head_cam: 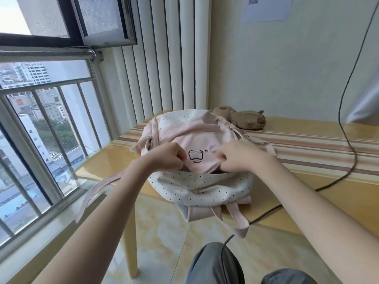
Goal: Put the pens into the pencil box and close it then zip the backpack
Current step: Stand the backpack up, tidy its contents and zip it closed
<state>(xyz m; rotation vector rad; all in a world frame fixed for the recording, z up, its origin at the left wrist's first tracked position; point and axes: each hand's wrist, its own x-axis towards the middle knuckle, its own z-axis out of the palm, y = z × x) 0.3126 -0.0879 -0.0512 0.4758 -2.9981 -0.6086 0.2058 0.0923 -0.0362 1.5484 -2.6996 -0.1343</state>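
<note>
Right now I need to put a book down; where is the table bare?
Free: the striped table right of the backpack, between the plush toy and the black cable; also the front corner by the window. Crowded: around both hands.

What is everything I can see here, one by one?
backpack: one, pink and white with dots, on the table's near edge
plush toy: one, brown, behind the backpack
table: one, yellow with striped cloth
cable: one, dark, across the table's right
paper: one, white, on the wall
window: one, barred, left
left hand: pinching the pink flap
right hand: pinching the flap too
</note>
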